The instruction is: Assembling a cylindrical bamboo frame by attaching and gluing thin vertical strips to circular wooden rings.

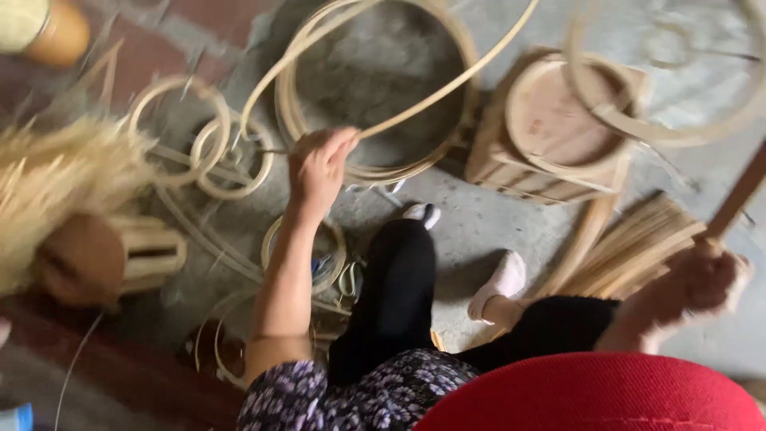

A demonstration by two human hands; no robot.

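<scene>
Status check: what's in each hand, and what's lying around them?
Left hand grips bamboo strip. Right hand blurred, on a stick. Hoops, wooden stool close by.

concrete floor (495, 223), bamboo hoops (203, 144), wooden stool (550, 128)

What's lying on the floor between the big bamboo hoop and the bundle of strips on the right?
In the head view, a round wooden block sits between the big hoop and the bundle of strips, with a thin ring looped over it.
</scene>
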